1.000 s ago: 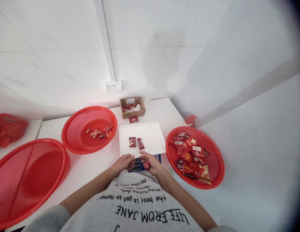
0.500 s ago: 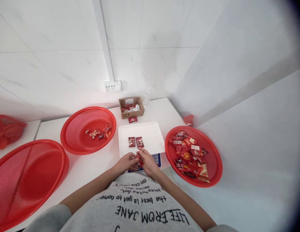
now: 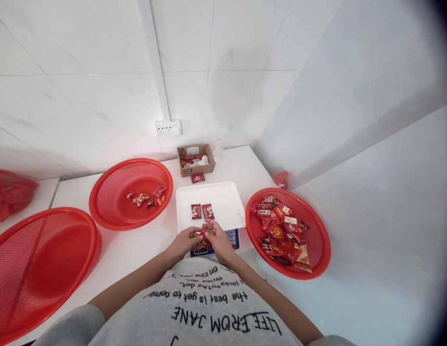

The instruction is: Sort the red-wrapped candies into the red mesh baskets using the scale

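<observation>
My left hand [image 3: 187, 240] and my right hand [image 3: 218, 241] meet in front of my shirt, at the near edge of a white tray [image 3: 230, 202]. Between them both hold a small red packet [image 3: 205, 240], largely hidden by the fingers. Two dark red packets, one on the left [image 3: 196, 211] and one on the right [image 3: 208, 212], lie side by side on the tray just beyond my fingers. Under the tray's near side shows a blue keypad panel [image 3: 233, 238], partly covered by my hands.
A red basket [image 3: 324, 240] full of packets stands right. Left are a basket with several packets [image 3: 111, 192] and another red basket [image 3: 46, 269]. A cardboard box [image 3: 196, 170] with a red packet [image 3: 198, 178] before it stands near the wall, below a socket [image 3: 168, 128].
My fingers have shifted slightly around the red packet, and my left hand sits a little further left. The packets on the tray and the baskets keep their places.
</observation>
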`<state>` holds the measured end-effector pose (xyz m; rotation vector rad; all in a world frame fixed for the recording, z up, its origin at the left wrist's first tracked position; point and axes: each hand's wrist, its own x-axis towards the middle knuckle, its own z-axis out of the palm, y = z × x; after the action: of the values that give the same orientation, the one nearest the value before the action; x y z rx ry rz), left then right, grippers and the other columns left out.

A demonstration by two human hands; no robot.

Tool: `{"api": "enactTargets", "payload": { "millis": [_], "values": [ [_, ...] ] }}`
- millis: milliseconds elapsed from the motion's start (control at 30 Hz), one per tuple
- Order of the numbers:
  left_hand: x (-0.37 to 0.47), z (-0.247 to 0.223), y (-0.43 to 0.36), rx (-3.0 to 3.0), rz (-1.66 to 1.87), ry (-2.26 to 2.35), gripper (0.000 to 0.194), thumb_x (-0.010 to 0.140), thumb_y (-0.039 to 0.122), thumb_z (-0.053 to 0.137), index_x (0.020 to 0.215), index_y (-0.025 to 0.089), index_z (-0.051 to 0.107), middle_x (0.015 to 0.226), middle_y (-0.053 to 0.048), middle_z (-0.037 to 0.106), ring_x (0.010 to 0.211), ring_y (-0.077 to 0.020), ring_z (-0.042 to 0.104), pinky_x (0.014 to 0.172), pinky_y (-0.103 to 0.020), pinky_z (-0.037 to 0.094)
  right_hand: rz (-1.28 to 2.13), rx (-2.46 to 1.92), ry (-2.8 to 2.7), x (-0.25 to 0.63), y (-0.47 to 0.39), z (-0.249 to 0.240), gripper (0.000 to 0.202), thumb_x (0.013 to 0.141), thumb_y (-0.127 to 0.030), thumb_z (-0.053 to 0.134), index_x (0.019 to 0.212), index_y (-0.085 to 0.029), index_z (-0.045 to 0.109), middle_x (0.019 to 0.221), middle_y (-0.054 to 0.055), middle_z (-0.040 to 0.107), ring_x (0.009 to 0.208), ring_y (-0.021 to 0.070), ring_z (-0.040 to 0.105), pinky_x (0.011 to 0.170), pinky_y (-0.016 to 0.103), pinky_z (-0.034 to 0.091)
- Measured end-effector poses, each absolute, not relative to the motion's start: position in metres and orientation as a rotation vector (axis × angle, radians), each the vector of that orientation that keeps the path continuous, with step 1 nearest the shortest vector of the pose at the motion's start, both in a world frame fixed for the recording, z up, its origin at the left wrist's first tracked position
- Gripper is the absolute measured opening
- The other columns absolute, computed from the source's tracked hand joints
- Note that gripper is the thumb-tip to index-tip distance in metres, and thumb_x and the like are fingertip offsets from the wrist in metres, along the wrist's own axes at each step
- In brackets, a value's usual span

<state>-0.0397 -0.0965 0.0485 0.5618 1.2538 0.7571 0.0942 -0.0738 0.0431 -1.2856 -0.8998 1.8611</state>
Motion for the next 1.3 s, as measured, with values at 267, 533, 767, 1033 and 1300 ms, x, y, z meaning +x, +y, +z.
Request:
{"api": "enactTargets", "payload": {
  "millis": [267, 533, 767, 1033, 1300],
  "values": [
    [-0.045, 0.051, -0.096, 0.555, 0.882, 1.298, 0.034, 0.058, 0.039, 0.073, 0.076, 0.015, 0.058, 0.073, 0.000, 0.061, 0.067, -0.0118, 0.057, 0.074, -0.030, 0.045, 1.916, -1.413, -1.046, 0.097, -0.078, 0.040, 0.028, 0.068, -0.033, 0.061, 0.092, -0.019, 0.058, 0.086, 0.003, 0.063, 0.080, 0.0151, 0.059, 0.071, 0.029, 0.047],
    [-0.045, 0.051, -0.096, 0.562, 0.794, 1.287, 0.036, 0.058, 0.044, 0.072, 0.073, 0.016, 0.055, 0.068, 0.002, 0.059, 0.064, -0.0118, 0.056, 0.068, -0.028, 0.045, 1.837, -1.473, -1.367, 0.100, -0.076, 0.037, 0.020, 0.070, -0.037, 0.060, 0.066, -0.018, 0.058, 0.055, -0.002, 0.058, 0.052, 0.0109, 0.051, 0.054, 0.025, 0.041],
    [-0.051, 0.050, -0.091, 0.666, 0.878, 1.375, 0.035, 0.059, 0.046, 0.068, 0.067, 0.016, 0.051, 0.061, 0.003, 0.054, 0.058, -0.0096, 0.049, 0.061, -0.025, 0.040, 1.909, -1.421, -1.255, 0.101, -0.075, 0.043, 0.019, 0.070, -0.033, 0.058, 0.082, -0.019, 0.063, 0.073, 0.000, 0.064, 0.061, 0.0116, 0.056, 0.056, 0.024, 0.042],
    [-0.066, 0.029, -0.068, 1.111, 0.709, 1.708, 0.031, 0.073, 0.039, 0.058, 0.096, 0.018, 0.055, 0.081, -0.004, 0.062, 0.074, -0.0172, 0.056, 0.072, -0.032, 0.044, 1.856, -1.501, -1.156, 0.119, -0.071, 0.038, 0.023, 0.069, -0.031, 0.059, 0.090, -0.020, 0.061, 0.076, 0.000, 0.063, 0.064, 0.0124, 0.057, 0.057, 0.025, 0.043],
    [-0.050, 0.012, -0.064, 2.009, 0.382, 1.842, 0.053, 0.082, 0.030, 0.050, 0.133, 0.023, 0.039, 0.144, -0.009, 0.030, 0.132, -0.0285, 0.023, 0.105, -0.044, 0.024, 1.682, -1.548, -1.073, 0.156, -0.061, 0.042, 0.024, 0.069, -0.032, 0.058, 0.089, -0.020, 0.061, 0.077, 0.001, 0.063, 0.067, 0.0145, 0.056, 0.062, 0.028, 0.043]
  ]
}}
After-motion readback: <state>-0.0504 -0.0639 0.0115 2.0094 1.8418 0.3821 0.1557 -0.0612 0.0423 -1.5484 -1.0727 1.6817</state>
